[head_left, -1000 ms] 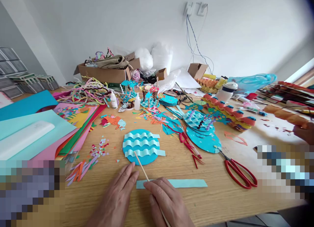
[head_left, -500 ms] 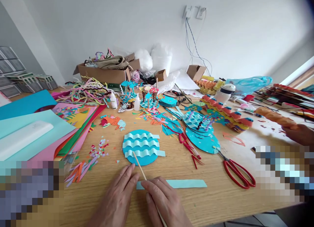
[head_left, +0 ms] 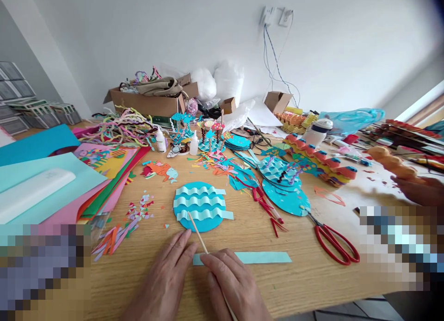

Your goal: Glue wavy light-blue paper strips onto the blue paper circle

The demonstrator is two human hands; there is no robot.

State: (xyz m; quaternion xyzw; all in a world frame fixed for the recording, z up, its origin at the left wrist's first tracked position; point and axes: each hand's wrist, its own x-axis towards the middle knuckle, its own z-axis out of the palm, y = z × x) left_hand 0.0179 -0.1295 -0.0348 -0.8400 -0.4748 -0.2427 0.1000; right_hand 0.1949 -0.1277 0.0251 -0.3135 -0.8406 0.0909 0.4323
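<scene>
My left hand (head_left: 166, 277) lies flat on the wooden table (head_left: 305, 274), fingers stretched out, its tips close to the left end of a light blue paper strip (head_left: 258, 257). My right hand (head_left: 232, 284) is closed on a thin wooden stick (head_left: 197, 232) and presses it onto the strip's left end. The stick's far tip rests on a blue paper disc (head_left: 199, 206) with three wavy light blue bands glued across it.
Red scissors (head_left: 335, 244) lie to the right. Stacked coloured sheets (head_left: 52, 182) fill the left. Further blue discs (head_left: 286, 191), paper scraps, glue bottles (head_left: 160, 140) and cardboard boxes (head_left: 152, 101) crowd the back. Another person's hand (head_left: 418, 189) works at the right edge.
My hands have hardly moved. The other person's hand at the right has shifted a little to the left.
</scene>
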